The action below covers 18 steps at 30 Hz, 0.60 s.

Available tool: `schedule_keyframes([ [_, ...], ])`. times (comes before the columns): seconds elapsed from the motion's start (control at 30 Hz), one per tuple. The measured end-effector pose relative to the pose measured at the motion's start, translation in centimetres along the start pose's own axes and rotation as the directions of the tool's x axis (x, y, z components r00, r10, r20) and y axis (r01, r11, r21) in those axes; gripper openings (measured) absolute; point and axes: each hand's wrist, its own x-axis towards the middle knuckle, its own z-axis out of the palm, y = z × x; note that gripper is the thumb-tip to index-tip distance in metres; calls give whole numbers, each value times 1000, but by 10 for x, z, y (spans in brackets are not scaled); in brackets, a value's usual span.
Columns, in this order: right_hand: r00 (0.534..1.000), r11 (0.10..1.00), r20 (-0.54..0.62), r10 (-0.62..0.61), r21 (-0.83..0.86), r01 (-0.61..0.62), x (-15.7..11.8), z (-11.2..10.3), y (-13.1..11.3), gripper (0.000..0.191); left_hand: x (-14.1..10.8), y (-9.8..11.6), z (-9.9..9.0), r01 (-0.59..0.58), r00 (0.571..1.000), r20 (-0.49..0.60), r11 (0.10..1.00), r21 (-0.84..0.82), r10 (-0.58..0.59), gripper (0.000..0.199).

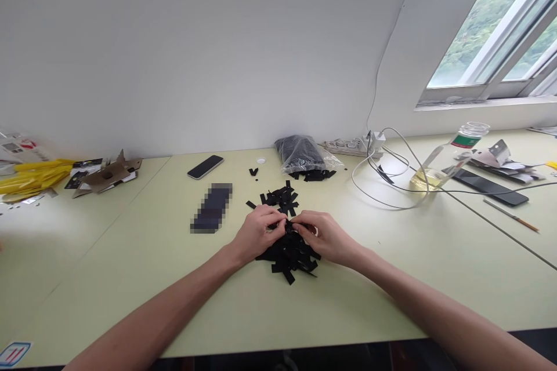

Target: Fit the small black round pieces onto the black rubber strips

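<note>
Bright, soft daylight
Window (483,23) at right overexposed; wide-angle bending at edges; one pixelated patch (212,208).

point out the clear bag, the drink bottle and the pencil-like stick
clear bag (300,153): head view, its dark-filled middle
bottle (466,141): head view, its green label
stick (505,209): head view, its grey shaft

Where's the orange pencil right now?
In the head view, the orange pencil lies on the table at the far right, just in front of the flat black phone.
</note>
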Motion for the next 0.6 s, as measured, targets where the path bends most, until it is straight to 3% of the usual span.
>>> schedule_keyframes([
  [0.2,986,995,-140,93,-29,-98,3,-7,5,26,-1,-1,-1,41,999,11,999,4,-41,25],
  [0.43,991,995,-103,80,-44,-85,2,-5,5,25,-1,1,-1,22,1000,14,1000,7,-22,34],
  [0.6,995,996,-69,66,-49,-69,2,-5,7,24,-1,4,-3,26,999,30,999,-28,-25,22],
])
